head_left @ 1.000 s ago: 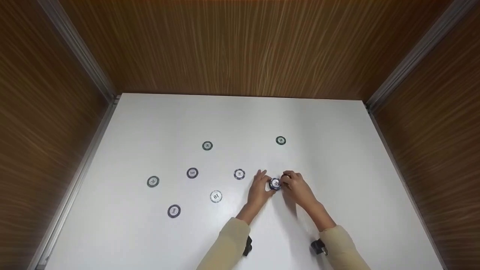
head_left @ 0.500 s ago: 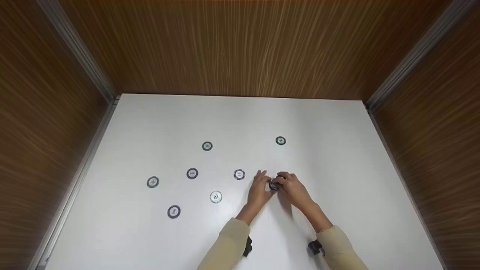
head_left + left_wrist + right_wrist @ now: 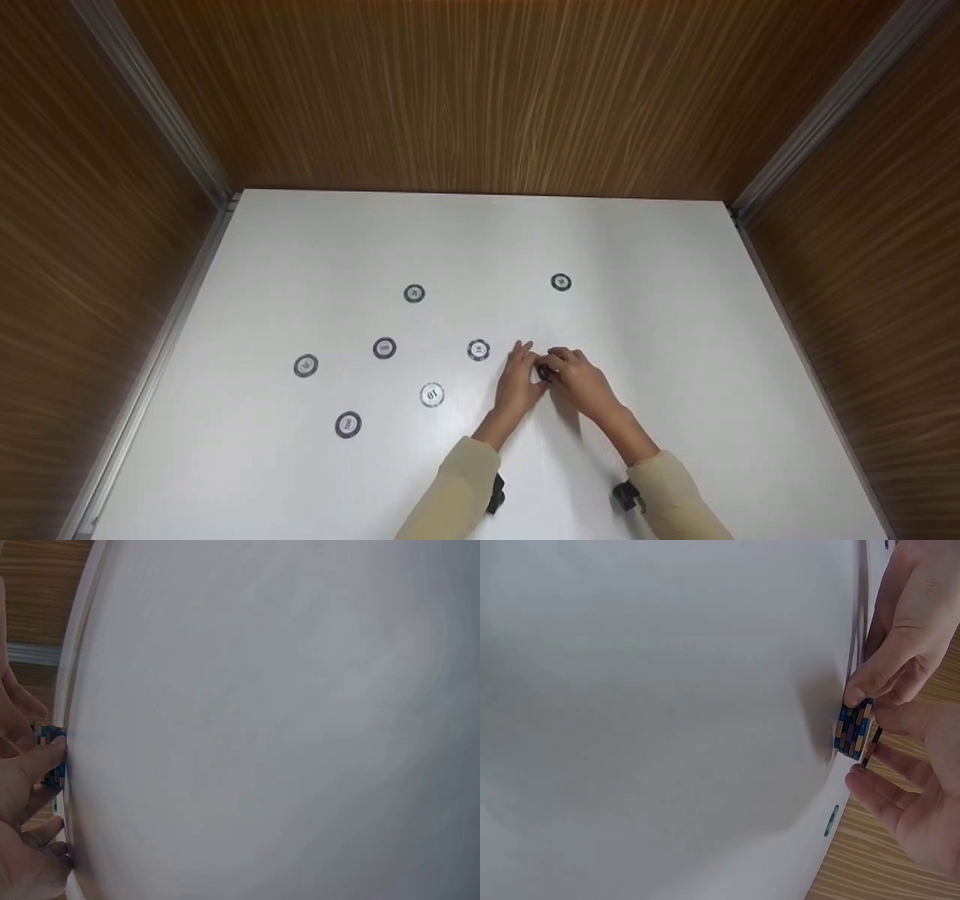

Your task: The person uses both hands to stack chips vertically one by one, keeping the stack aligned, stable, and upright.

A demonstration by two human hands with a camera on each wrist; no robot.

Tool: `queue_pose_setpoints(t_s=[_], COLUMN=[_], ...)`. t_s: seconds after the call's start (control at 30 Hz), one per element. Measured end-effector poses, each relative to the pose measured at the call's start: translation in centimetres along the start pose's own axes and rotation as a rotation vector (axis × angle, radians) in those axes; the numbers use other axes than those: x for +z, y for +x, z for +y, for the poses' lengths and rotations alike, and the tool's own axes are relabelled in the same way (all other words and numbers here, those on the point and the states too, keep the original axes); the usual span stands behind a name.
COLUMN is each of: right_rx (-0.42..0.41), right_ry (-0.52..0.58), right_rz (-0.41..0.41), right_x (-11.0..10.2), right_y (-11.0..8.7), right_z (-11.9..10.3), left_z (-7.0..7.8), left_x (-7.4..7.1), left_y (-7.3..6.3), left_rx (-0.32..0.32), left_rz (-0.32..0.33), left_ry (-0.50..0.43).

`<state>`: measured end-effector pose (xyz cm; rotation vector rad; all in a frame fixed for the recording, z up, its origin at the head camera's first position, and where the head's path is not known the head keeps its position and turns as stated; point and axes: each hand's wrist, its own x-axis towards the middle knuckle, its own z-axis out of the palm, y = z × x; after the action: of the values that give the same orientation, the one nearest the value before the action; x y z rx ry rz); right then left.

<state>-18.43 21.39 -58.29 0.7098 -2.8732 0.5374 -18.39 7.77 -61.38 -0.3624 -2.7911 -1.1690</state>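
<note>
while the left grip point(image 3: 517, 381) pinches the stack point(image 3: 850, 729), the right grip point(image 3: 586, 384), pinching one chip point(image 3: 871, 750), now hides its top.

A pale chip point(image 3: 432, 394) reads "10" upside down.

Wood-grain enclosure point(image 3: 480, 90), white tabletop point(image 3: 697, 315).
Tabletop lies beneath the fingers point(image 3: 571, 355); striped back panel point(image 3: 337, 105) stands beyond them, side panels point(image 3: 82, 247) left and right; grey rails point(image 3: 156, 90) line the corners.

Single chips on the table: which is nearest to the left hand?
The dark-rimmed chip just left of the left hand; the others lie farther away.
</note>
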Motion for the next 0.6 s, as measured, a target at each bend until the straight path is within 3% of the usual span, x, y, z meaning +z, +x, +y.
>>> queue_pose_setpoints(t_s=[0.6], right_rx=[-0.054], right_ry=[-0.061], right_rz=[0.004], right_x=[0.16], right_y=[0.21], right_z=[-0.14], left_z=[-0.09], left_x=[0.16], left_y=[-0.01], left_rx=[0.034], left_rz=[0.05], left_ry=[-0.015])
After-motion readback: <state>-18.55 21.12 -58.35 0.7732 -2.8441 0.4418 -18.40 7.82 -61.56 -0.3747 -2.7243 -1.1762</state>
